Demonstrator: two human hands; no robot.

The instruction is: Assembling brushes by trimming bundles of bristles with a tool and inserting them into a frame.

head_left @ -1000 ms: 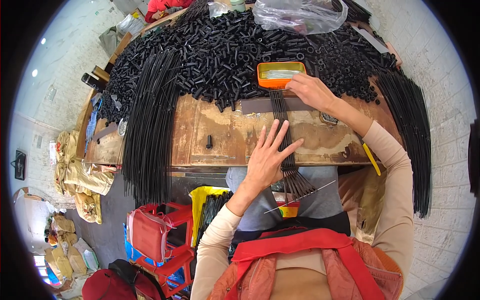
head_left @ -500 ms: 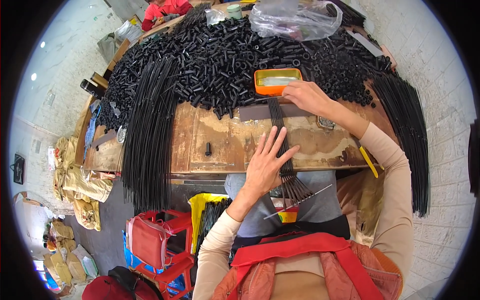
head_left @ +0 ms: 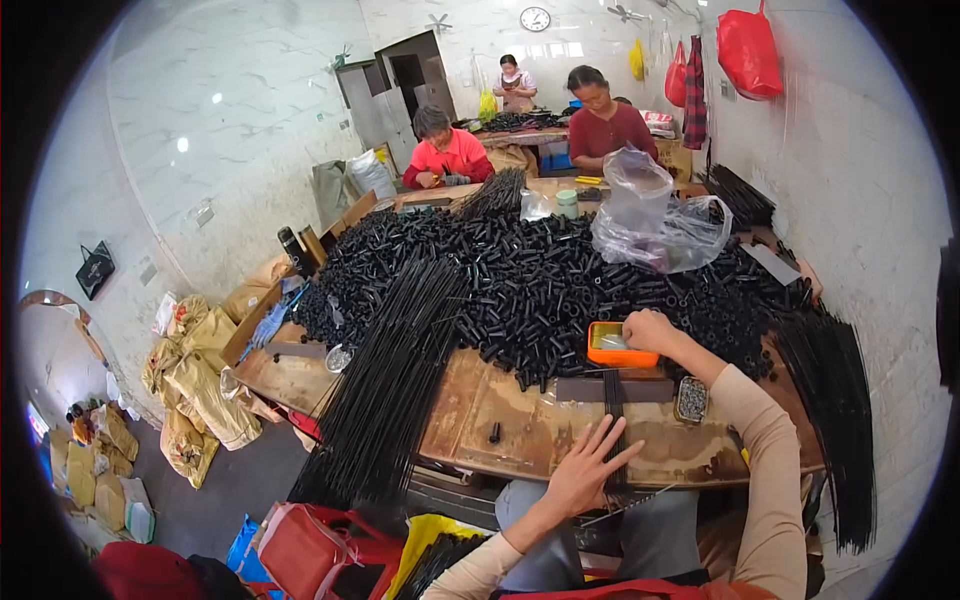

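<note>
My left hand [head_left: 590, 468] lies with its fingers spread on a flat row of thin black rods [head_left: 613, 392] near the table's front edge. The rods run from a dark grey strip [head_left: 655, 390] back toward my lap. A thin silvery rod [head_left: 630, 505] crosses their near ends. My right hand [head_left: 650, 333] is over the right side of an orange, yellow-lined box [head_left: 622, 358], fingers curled together and pointing down into it. Whatever is between those fingertips is hidden. Something pale and flat lies in the box.
Black tubular pieces [head_left: 530, 280] form a wide heap beyond the box. Long black rods lie in a bundle [head_left: 390, 380] at left and another [head_left: 830, 420] at right. A small tin [head_left: 691, 399] of metal bits, a clear plastic bag [head_left: 665, 230] and a lone black piece [head_left: 495, 432] are on the table. People work opposite.
The view has tilted up, bringing the far room and other people into sight. My right hand has moved from the box's near right corner to over its inside. My left hand stays on the rods.
</note>
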